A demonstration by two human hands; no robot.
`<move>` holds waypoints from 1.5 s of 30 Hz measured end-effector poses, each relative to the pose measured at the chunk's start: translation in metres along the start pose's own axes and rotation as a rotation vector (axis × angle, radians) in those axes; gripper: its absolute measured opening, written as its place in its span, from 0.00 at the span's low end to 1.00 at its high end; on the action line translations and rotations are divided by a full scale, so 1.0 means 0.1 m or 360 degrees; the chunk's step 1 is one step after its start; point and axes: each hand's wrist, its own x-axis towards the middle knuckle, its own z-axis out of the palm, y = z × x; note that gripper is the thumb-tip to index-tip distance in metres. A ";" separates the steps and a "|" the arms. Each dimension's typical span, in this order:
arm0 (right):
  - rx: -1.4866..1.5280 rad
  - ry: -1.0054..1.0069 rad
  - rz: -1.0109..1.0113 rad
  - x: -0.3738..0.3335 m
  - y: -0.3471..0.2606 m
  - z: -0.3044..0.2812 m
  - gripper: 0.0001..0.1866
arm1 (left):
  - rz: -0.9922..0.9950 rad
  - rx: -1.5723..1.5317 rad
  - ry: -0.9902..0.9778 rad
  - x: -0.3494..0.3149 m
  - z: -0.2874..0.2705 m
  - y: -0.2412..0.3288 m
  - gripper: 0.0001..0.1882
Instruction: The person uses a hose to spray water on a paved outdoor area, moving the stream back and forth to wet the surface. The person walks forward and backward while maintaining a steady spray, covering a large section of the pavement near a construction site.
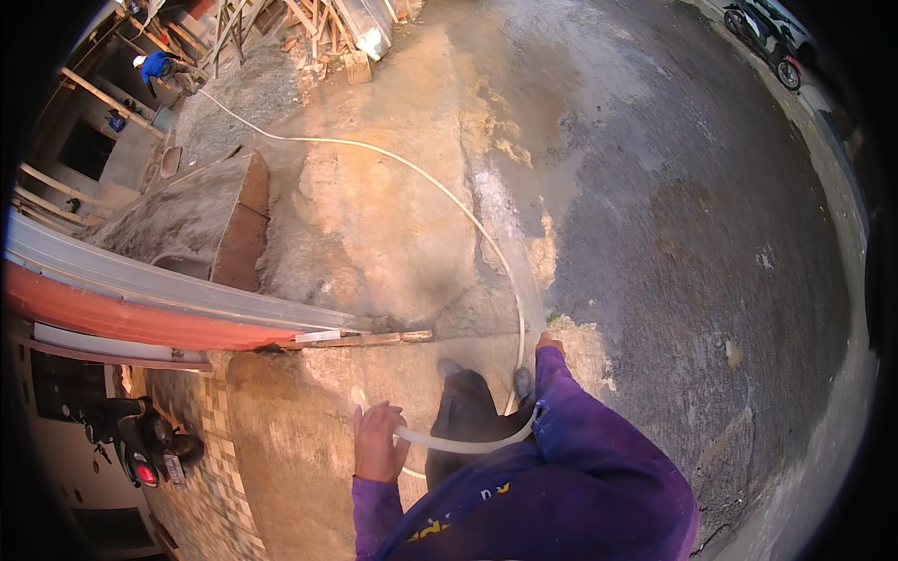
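Observation:
A pale hose [468,446] curves in front of my body, from my left hand to beneath my right forearm. My left hand [378,441] is closed around it, with a short pale bit showing above the fingers. Farther forward, my right hand [550,342] is closed, partly hidden by its purple sleeve. A whitish, blurred streak of water [524,276] fans out ahead of it onto the wet ground, so it appears to grip the hose's end. More hose lies along the ground, past my shoes and away to the far left.
A metal sheet fence [187,290] juts in from the left, ending at a wooden plank [374,338]. Behind it rises a sand heap [178,210]. One person in blue [159,67] bends near timber poles. Motorbikes stand lower left [140,435] and far right [767,37].

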 end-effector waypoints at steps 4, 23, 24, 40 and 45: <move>0.0013 -0.0068 0.0035 -0.10 0.04 -0.08 0.40 | 0.0042 0.0042 -0.0017 0.03 0.00 0.00 0.14; -0.0508 -0.0345 -0.0196 -0.51 0.25 -0.23 0.31 | -0.0002 -0.0005 -0.0073 0.03 0.00 0.08 0.13; -0.0477 -0.0347 -0.0158 -0.53 0.23 -0.23 0.29 | -0.0010 -0.0001 -0.0085 0.03 -0.01 0.08 0.13; -0.0154 -0.0215 0.0003 -0.02 0.44 0.47 0.24 | -0.0030 0.0060 -0.0090 -0.09 -0.05 -0.14 0.12; -0.0166 -0.0220 -0.0136 -0.01 0.37 0.48 0.26 | -0.0066 0.0038 -0.0073 -0.15 -0.05 -0.16 0.12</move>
